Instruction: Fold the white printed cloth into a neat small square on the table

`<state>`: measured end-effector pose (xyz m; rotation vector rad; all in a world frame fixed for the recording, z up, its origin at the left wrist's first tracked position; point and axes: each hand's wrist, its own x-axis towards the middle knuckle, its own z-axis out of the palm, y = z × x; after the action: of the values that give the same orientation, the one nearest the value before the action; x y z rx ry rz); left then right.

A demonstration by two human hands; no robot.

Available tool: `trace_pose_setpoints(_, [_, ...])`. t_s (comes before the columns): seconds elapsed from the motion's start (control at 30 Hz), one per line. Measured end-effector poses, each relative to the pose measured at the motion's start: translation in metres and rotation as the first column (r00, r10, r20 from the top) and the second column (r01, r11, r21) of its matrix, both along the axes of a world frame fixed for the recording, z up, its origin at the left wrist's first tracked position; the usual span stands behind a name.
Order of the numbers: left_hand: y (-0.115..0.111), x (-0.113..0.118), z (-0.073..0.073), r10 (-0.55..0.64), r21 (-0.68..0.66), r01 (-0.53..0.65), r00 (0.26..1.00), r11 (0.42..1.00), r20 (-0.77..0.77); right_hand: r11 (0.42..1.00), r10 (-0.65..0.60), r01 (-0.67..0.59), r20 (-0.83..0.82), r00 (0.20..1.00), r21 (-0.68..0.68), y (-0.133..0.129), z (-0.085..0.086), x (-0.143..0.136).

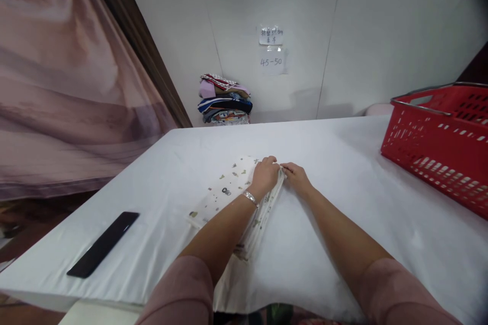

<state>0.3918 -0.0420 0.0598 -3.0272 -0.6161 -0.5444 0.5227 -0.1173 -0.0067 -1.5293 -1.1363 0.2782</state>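
Observation:
A white folded cloth (219,195) printed with small green, brown and black motifs lies on the table, turned at an angle. Its right side shows several layers and loose folds. Over its far right part is my left hand (266,176), the fingers curled at the far edge and gripping the fabric; a silvery bracelet is on that wrist. At the far right corner, my right hand (298,177) pinches the layered edge between thumb and fingers. My left forearm hides part of the cloth's near portion.
A white-covered table (335,162) spans the view. On its left lies a dark flat rectangular object (103,245); on its right stands a red perforated basket (438,142). Folded fabrics (224,104) are stacked by the wall, beneath paper signs (271,61). A pinkish curtain (68,76) hangs left.

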Motion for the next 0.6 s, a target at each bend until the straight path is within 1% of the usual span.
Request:
trace_pose_setpoints(0.13, [-0.0030, -0.0007, -0.0034, 0.047, 0.018, -0.048, 0.998, 0.999, 0.045, 1.000, -0.010, 0.010, 0.034, 0.999, 0.000, 0.0011, -0.0004, 0.0007])
trace_pose_setpoints(0.27, [-0.0040, 0.0023, -0.0054, 0.074, 0.006, -0.074, 0.997, 0.997, 0.023, 1.000, -0.015, 0.016, 0.102, 0.995, -0.009, 0.0005, 0.0022, -0.0002])
trace_pose_setpoints(0.37, [-0.0015, 0.0053, -0.0075, 0.089, -0.027, -0.089, 0.996, 0.996, 0.018, 1.000, -0.016, 0.017, 0.113, 0.993, -0.007, 0.0004, 0.0028, -0.0003])
trace_pose_setpoints(0.53, [0.0025, 0.0028, -0.0082, -0.033, -0.072, 0.039, 0.996, 0.997, 0.077, 1.000, -0.022, 0.021, 0.127, 0.992, 0.006, 0.0012, 0.0023, 0.0014])
trace_pose_setpoints(0.6, [0.0028, 0.0012, -0.0066, -0.033, -0.071, 0.041, 0.994, 0.997, 0.107, 1.000, -0.006, 0.005, 0.149, 0.989, 0.007, 0.0010, 0.0035, 0.0011])
